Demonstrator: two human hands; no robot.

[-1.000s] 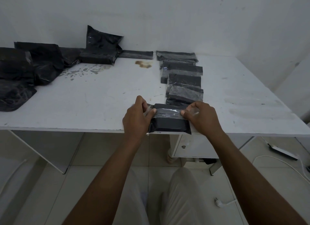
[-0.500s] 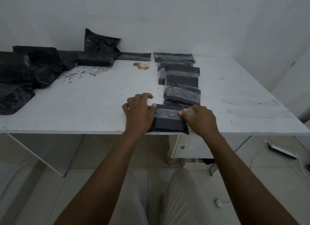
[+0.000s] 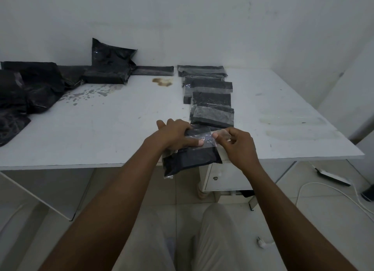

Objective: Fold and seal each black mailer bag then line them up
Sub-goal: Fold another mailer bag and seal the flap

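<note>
Right at the near edge of a white table (image 3: 101, 133), a folded black mailer bag (image 3: 192, 159) hung partly over the lip. The person's left hand (image 3: 174, 134) gripped it, fingers curled over the far side and thumb pressed flat on top. The right hand (image 3: 236, 145) pinched a clear strip (image 3: 210, 136) lying across the bag. Just beyond the bag, a row of sealed bags (image 3: 211, 101) overlapped one another back to the wall. A pile of loose black bags (image 3: 30, 88) filled the table's far left corner, and a broad stretch of tabletop separated it from the row. A brown stain (image 3: 163, 81) marked the surface near the wall. Any print on the glossy film was too dim to read.
</note>
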